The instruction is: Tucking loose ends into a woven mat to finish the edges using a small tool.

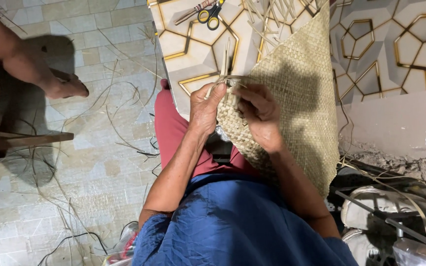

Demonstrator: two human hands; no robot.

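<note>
Weaving in progress at the corner of a large pale woven mat (pixel 297 98), draped from the patterned table top (pixel 193 44) down across the lap, over red trousers (pixel 171 128) and a blue garment (pixel 232 221). Judged as the edge-finishing or corner-plaiting step: body of mat already closely plaited, loose straw strips (pixel 225 61) sticking up only at the working corner (pixel 230 98). Left hand (pixel 204 111) curled against the mat's edge, thumb and fingers pinching a small bundle of strip ends just above the corner. Right hand (pixel 260 116) lying on the mat face, fingers bent and pressed together on the weave beside the same corner, apparently holding the last crossings down; fingertips partly hidden, exact strip under them not readable. Next move likely calls for steady tension from the pinch while one strip gets folded over and tucked under its neighbour, without letting the held crossings spring open. Further up the table, spare strips (pixel 272 15) fanned out near yellow-handled scissors (pixel 210 15), well apart from both hands. Stray straw scattered on the tiled floor (pixel 89 162); another person's bare foot (pixel 67 87) at left, apart from the work.
</note>
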